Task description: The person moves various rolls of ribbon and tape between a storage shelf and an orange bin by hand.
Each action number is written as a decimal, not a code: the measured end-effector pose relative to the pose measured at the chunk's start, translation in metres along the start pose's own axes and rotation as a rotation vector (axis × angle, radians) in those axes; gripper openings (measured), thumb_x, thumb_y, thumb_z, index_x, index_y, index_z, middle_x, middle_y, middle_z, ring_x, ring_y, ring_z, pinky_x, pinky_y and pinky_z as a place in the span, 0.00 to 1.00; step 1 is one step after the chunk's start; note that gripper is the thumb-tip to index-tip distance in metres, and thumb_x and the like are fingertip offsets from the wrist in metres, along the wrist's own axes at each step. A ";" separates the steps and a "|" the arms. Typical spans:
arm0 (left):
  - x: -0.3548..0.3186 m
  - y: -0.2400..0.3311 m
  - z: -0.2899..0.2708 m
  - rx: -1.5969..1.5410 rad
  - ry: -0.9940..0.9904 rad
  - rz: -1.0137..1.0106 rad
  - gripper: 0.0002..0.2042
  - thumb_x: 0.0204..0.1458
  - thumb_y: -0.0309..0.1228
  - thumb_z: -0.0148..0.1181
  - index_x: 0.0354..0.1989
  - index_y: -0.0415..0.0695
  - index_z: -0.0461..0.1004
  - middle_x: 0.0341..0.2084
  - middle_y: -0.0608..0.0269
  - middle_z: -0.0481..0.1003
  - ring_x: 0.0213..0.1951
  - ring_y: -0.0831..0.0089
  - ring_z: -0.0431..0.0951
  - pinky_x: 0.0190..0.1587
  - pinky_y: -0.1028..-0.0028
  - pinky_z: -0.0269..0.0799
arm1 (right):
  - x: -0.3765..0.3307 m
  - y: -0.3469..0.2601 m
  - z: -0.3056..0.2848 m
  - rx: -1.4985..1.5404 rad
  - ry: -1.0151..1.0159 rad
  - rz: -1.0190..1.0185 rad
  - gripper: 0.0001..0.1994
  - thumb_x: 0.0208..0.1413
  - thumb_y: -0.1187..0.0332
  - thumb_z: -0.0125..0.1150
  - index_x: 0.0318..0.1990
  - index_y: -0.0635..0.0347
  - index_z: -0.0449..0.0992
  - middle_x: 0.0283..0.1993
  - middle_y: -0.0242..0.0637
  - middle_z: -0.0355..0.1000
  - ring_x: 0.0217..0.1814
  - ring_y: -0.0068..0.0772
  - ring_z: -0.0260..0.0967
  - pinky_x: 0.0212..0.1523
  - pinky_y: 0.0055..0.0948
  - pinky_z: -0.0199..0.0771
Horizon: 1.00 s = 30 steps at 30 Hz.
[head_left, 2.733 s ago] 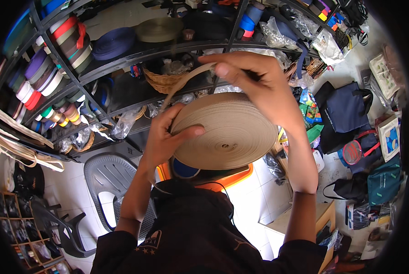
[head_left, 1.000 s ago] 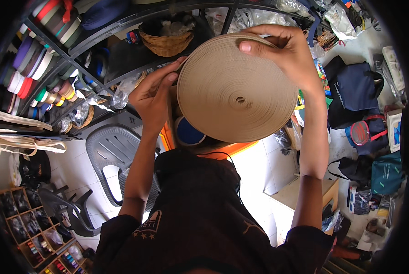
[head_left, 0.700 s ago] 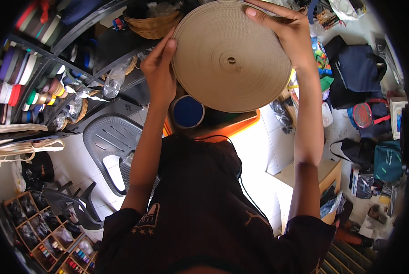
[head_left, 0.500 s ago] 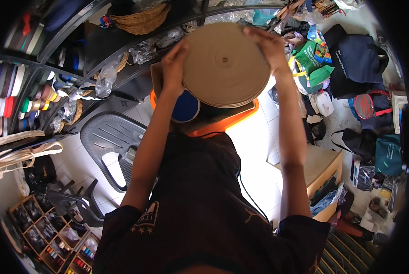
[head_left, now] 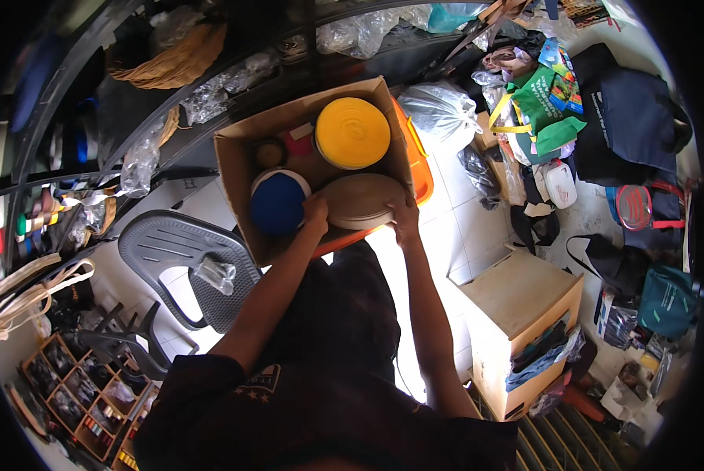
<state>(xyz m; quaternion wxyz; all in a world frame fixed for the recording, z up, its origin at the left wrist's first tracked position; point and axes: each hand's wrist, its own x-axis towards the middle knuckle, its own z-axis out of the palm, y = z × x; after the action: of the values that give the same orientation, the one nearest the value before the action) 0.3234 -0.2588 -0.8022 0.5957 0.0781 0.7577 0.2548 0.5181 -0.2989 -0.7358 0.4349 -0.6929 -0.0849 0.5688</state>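
Both my hands hold a large tan roll of webbing tape (head_left: pixel 361 200) at the near side of an open cardboard box (head_left: pixel 234 169). My left hand (head_left: pixel 316 212) grips the roll's left edge and my right hand (head_left: pixel 404 220) grips its right edge. Inside the box lie a yellow roll (head_left: pixel 352 133), a blue roll (head_left: pixel 278 202) and a couple of small spools behind them. The box rests on an orange crate (head_left: pixel 419 169).
Dark metal shelving (head_left: pixel 93 125) with tape rolls and plastic bags curves across the top left. A grey plastic chair (head_left: pixel 183 259) stands at the left, a wooden drawer unit (head_left: pixel 524 306) at the right. Bags (head_left: pixel 619 110) crowd the white tiled floor at the right.
I have brought the tan roll down from in front of the shelves, held overhead, into the cardboard box, and the view has tilted down to the floor.
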 end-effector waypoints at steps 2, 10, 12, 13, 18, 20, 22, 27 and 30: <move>0.024 -0.010 0.010 -0.025 -0.056 -0.028 0.20 0.58 0.33 0.49 0.59 0.40 0.68 0.54 0.46 0.70 0.54 0.56 0.71 0.55 0.64 0.65 | 0.023 0.015 -0.003 -0.053 -0.032 -0.066 0.34 0.48 0.73 0.59 0.66 0.56 0.56 0.52 0.42 0.68 0.47 0.37 0.71 0.38 0.37 0.80; 0.122 -0.051 0.035 0.354 -0.147 0.236 0.23 0.61 0.37 0.43 0.60 0.38 0.65 0.58 0.44 0.66 0.60 0.54 0.65 0.60 0.62 0.59 | 0.123 0.049 0.020 -0.535 0.238 -0.118 0.36 0.44 0.66 0.66 0.62 0.66 0.60 0.50 0.53 0.69 0.46 0.43 0.73 0.30 0.33 0.82; 0.140 -0.059 0.038 0.403 -0.160 0.258 0.23 0.61 0.38 0.41 0.60 0.37 0.65 0.59 0.44 0.65 0.61 0.54 0.64 0.61 0.61 0.58 | 0.124 0.026 0.032 -0.683 0.212 -0.062 0.34 0.44 0.62 0.67 0.59 0.69 0.64 0.50 0.56 0.71 0.49 0.44 0.74 0.33 0.34 0.80; 0.151 -0.065 0.042 0.432 -0.165 0.274 0.23 0.61 0.38 0.40 0.60 0.37 0.65 0.59 0.44 0.64 0.61 0.53 0.63 0.62 0.61 0.57 | 0.123 0.019 0.034 -0.761 0.190 -0.054 0.34 0.44 0.61 0.67 0.58 0.70 0.65 0.50 0.57 0.71 0.49 0.44 0.74 0.35 0.35 0.79; 0.202 -0.109 0.062 0.556 -0.167 0.364 0.24 0.62 0.39 0.37 0.60 0.36 0.64 0.61 0.43 0.62 0.64 0.52 0.60 0.65 0.60 0.54 | 0.139 0.037 0.027 -0.843 -0.057 0.065 0.27 0.48 0.56 0.64 0.48 0.72 0.74 0.45 0.57 0.75 0.49 0.53 0.73 0.51 0.39 0.69; 0.229 -0.129 0.064 0.592 -0.158 0.386 0.24 0.63 0.39 0.35 0.60 0.36 0.63 0.61 0.43 0.62 0.65 0.52 0.59 0.66 0.59 0.52 | 0.133 0.052 0.030 -0.821 -0.022 -0.179 0.24 0.47 0.57 0.64 0.44 0.71 0.76 0.43 0.56 0.76 0.48 0.52 0.74 0.49 0.40 0.70; 0.200 -0.094 0.055 0.715 -0.182 0.415 0.24 0.62 0.40 0.36 0.61 0.36 0.63 0.61 0.40 0.61 0.64 0.50 0.60 0.66 0.58 0.53 | 0.113 0.047 0.036 -0.763 -0.078 -0.201 0.23 0.46 0.59 0.64 0.45 0.70 0.75 0.43 0.57 0.76 0.48 0.50 0.74 0.49 0.39 0.70; 0.069 -0.042 0.018 0.963 -0.316 0.384 0.27 0.59 0.46 0.41 0.58 0.36 0.65 0.56 0.36 0.65 0.59 0.44 0.66 0.62 0.56 0.59 | 0.086 0.072 0.023 -0.920 -0.172 -0.423 0.23 0.44 0.60 0.66 0.47 0.66 0.76 0.48 0.56 0.74 0.53 0.53 0.71 0.55 0.41 0.69; 0.055 -0.056 0.005 0.827 -0.380 0.567 0.24 0.57 0.47 0.49 0.49 0.36 0.74 0.45 0.37 0.75 0.50 0.47 0.75 0.51 0.56 0.68 | 0.068 0.057 0.035 -1.009 -0.101 -0.485 0.19 0.46 0.60 0.66 0.43 0.63 0.78 0.44 0.52 0.76 0.50 0.51 0.73 0.53 0.41 0.71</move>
<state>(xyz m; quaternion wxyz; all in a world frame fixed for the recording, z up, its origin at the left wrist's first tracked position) 0.3233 -0.2821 -0.8769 0.5497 0.5527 0.6228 0.0671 0.4892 -0.2740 -0.8228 0.1633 -0.7476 -0.5241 0.3739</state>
